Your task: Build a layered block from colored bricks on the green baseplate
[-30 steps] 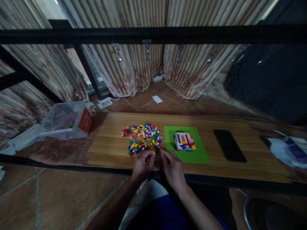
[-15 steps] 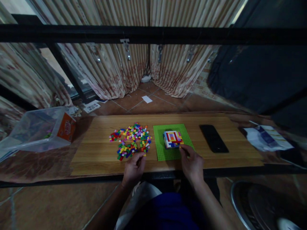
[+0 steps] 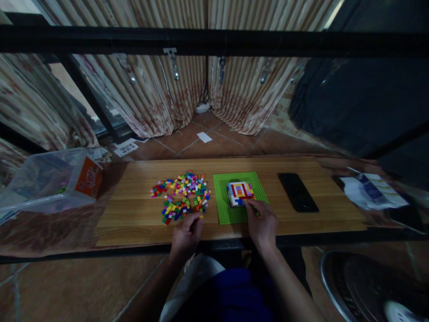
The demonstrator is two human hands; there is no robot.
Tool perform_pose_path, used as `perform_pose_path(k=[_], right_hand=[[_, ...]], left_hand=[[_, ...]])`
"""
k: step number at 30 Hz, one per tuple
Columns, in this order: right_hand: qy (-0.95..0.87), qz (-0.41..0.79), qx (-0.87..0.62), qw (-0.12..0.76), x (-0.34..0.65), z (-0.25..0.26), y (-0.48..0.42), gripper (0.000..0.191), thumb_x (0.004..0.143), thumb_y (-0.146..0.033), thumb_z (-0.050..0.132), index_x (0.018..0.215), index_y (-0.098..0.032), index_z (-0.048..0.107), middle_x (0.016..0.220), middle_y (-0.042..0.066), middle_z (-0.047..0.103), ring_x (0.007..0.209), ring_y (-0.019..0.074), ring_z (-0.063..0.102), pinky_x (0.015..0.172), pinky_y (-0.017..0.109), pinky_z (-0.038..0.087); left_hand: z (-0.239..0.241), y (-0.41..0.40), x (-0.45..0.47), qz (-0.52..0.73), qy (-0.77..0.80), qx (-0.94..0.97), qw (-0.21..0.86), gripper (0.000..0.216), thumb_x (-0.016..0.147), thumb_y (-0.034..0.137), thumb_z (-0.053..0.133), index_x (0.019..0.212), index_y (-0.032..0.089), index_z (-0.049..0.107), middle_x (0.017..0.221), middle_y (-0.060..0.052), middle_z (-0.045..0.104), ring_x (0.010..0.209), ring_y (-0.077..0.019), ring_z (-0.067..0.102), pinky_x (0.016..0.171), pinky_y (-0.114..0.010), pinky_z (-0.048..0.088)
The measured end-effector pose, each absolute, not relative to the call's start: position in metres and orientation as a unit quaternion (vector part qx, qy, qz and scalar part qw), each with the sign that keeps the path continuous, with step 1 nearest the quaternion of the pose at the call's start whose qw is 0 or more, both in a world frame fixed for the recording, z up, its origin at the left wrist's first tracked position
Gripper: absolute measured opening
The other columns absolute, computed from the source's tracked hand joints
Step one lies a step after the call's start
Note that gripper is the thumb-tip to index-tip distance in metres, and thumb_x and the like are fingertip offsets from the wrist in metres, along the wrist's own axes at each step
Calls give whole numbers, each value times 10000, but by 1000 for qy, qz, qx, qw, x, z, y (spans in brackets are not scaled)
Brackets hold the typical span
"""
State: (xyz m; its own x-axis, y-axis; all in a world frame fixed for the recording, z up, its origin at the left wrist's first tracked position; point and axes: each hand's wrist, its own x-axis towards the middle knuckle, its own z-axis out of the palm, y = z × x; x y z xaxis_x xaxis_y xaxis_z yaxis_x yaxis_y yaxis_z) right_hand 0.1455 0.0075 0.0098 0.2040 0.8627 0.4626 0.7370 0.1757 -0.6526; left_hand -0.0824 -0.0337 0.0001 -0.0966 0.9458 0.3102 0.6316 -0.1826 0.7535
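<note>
A block of small toy bricks [image 3: 240, 192], white and blue at the sides with red, yellow and purple on top, sits on a green studded baseplate [image 3: 223, 214]. My right hand [image 3: 264, 223] is closed in a pinch at the block's near right edge, on a small yellowish brick that its fingertips mostly cover. Over the table's near side, my left hand [image 3: 185, 235] pinches a tiny yellow-orange brick [image 3: 201, 217] between thumb and forefinger. Just beyond that hand lies a loose pile of multicoloured bricks [image 3: 186, 185].
A black phone [image 3: 298, 192] lies right of the baseplate on the wooden board [image 3: 134, 223]. At far left stands a clear plastic bin [image 3: 50, 183] with an orange label. Crumpled white packaging [image 3: 372, 192] is at right. Beyond hang curtains [image 3: 150, 98] behind a black bar [image 3: 201, 41].
My right hand has shifted slightly left and away from me along the near edge of the brick block. The left hand keeps its pinch in nearly the same place. The view has tilted slightly.
</note>
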Motion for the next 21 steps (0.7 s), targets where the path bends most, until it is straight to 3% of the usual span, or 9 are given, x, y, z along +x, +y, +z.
perform_pose_path(k=[21], right_hand=[[-643, 15, -670, 369, 145, 14, 6, 343, 918, -326, 432, 982, -139, 713, 929, 122, 733, 797, 233, 644, 752, 367, 487]], left_hand=[[-2, -35, -80, 409, 613, 652, 178, 172, 859, 247, 535, 963, 206, 667, 897, -36, 722, 822, -153, 679, 795, -260, 539]])
